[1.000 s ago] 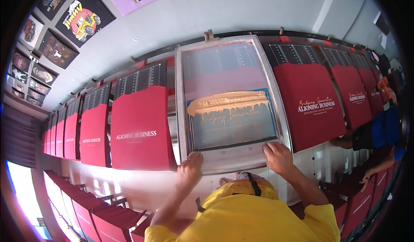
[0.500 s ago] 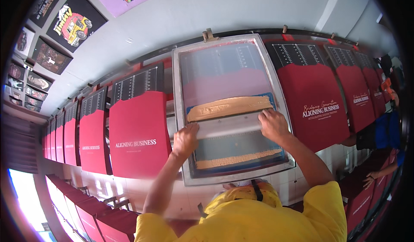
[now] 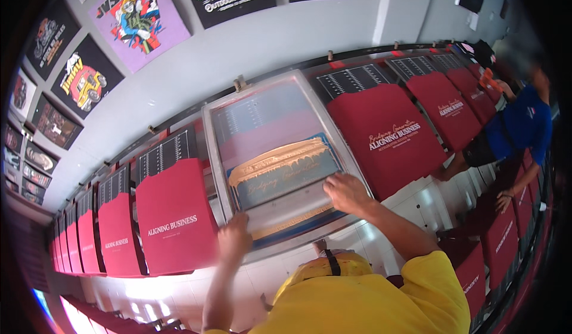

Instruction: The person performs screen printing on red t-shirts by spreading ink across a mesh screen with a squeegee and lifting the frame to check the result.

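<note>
A wide grey squeegee [image 3: 289, 205] lies across the mesh of a screen-printing frame [image 3: 323, 115]. My left hand [image 3: 235, 237], slightly blurred, grips its left end, and my right hand [image 3: 347, 192] is closed around its right end. Beyond the squeegee, a thick ridge of gold ink [image 3: 280, 158] spans the blue-edged mesh. Between the ridge and the squeegee, a script stencil shows on the grey mesh. Another gold strip of ink [image 3: 292, 223] lies on the near side of the squeegee. A dark red shirt shows dimly through the far mesh.
Left of the frame, dark red shirts [image 3: 174, 218] with white print lie on a row of boards. To the right, a shirt [image 3: 384, 137] also carries gold script. A co-worker in a blue shirt [image 3: 521, 122] stands at the right, near another row of red shirts. Printed shirts hang on the wall.
Both hands have drawn the squeegee toward me, uncovering the script stencil behind it. The far ink ridge stays on the mesh. My view has swung to the right, showing more of the co-worker.
</note>
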Action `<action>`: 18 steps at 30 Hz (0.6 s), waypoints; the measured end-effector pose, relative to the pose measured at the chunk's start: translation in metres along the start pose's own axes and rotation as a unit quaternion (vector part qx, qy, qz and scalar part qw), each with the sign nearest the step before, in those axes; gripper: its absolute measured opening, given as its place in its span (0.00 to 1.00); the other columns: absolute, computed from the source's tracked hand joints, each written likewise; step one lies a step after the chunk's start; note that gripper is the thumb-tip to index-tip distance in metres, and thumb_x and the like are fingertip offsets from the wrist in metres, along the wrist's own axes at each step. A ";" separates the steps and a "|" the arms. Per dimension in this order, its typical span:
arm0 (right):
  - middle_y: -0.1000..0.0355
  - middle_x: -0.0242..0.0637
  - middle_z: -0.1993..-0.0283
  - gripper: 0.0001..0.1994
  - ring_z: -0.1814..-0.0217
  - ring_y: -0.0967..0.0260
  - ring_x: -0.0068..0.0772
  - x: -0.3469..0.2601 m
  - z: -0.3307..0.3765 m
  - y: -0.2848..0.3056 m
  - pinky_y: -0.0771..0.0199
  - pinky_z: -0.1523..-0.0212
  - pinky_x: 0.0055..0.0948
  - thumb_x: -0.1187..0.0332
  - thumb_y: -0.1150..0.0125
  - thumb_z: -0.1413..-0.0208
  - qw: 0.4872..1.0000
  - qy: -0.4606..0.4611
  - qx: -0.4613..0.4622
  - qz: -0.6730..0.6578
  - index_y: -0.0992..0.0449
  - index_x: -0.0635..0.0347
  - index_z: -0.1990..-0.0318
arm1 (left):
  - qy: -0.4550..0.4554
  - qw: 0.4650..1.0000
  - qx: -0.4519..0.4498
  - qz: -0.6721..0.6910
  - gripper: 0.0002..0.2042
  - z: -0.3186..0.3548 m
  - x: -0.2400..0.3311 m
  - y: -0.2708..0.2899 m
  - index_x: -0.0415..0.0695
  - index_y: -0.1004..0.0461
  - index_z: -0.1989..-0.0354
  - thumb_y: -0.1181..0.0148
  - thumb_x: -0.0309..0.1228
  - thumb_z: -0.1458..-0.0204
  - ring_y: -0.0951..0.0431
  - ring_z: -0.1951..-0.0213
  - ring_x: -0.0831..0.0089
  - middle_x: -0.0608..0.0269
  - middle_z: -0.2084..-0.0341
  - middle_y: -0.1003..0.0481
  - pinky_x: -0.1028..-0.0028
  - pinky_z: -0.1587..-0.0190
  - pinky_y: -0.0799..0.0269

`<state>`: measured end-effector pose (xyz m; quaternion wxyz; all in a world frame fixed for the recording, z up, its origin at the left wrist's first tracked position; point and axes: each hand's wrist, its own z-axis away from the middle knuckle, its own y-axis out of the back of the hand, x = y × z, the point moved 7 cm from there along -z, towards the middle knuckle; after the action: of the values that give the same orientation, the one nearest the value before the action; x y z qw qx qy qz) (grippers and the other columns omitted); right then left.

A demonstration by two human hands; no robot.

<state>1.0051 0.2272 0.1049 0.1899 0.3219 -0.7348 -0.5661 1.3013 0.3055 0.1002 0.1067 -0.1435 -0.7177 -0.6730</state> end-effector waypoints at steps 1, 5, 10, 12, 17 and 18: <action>0.27 0.36 0.65 0.02 0.60 0.26 0.37 -0.011 0.014 -0.002 0.24 0.61 0.37 0.72 0.42 0.51 1.000 0.010 0.001 0.008 0.24 0.57 0.71 | -0.040 0.998 0.053 -0.015 0.20 0.022 -0.002 -0.009 0.41 0.23 0.56 0.38 0.18 0.63 0.18 0.56 0.54 0.53 0.57 0.20 0.62 0.55 0.21; 0.28 0.33 0.62 0.05 0.57 0.28 0.34 -0.028 0.061 -0.023 0.26 0.58 0.35 0.69 0.40 0.51 1.000 -0.008 -0.006 0.014 0.25 0.57 0.67 | -0.066 0.996 0.064 -0.012 0.22 0.064 0.008 -0.034 0.40 0.26 0.54 0.43 0.15 0.63 0.21 0.51 0.55 0.56 0.54 0.22 0.62 0.51 0.22; 0.33 0.39 0.46 0.25 0.45 0.35 0.39 -0.041 0.082 -0.022 0.32 0.46 0.38 0.56 0.31 0.53 0.998 -0.002 -0.060 0.028 0.29 0.61 0.51 | -0.099 0.994 0.047 -0.030 0.26 0.084 0.020 -0.054 0.35 0.32 0.48 0.46 0.15 0.62 0.31 0.40 0.50 0.50 0.46 0.30 0.59 0.45 0.27; 0.35 0.41 0.43 0.32 0.42 0.37 0.42 -0.045 0.087 -0.022 0.34 0.43 0.40 0.50 0.30 0.53 0.998 -0.003 -0.068 0.016 0.30 0.63 0.47 | -0.104 0.993 0.041 -0.033 0.28 0.092 0.020 -0.061 0.35 0.34 0.45 0.47 0.15 0.62 0.35 0.38 0.47 0.46 0.43 0.33 0.58 0.42 0.30; 0.36 0.45 0.40 0.35 0.38 0.38 0.47 -0.046 0.088 -0.013 0.35 0.39 0.44 0.47 0.32 0.49 0.996 -0.021 -0.077 -0.048 0.32 0.67 0.43 | -0.105 0.994 -0.001 0.004 0.31 0.093 0.022 -0.053 0.35 0.38 0.39 0.42 0.21 0.56 0.41 0.34 0.44 0.43 0.38 0.38 0.53 0.33 0.41; 0.35 0.46 0.41 0.33 0.39 0.37 0.48 -0.042 0.088 -0.010 0.35 0.39 0.44 0.49 0.33 0.48 0.996 -0.026 -0.044 -0.068 0.32 0.67 0.44 | -0.112 0.993 -0.009 0.022 0.31 0.094 0.027 -0.042 0.35 0.39 0.38 0.40 0.24 0.54 0.42 0.33 0.43 0.42 0.38 0.39 0.51 0.32 0.43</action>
<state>0.9811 0.3168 0.0739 0.1459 0.3480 -0.6899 -0.6177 1.2654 0.3983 0.0633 0.0393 -0.2345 -0.7154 -0.6570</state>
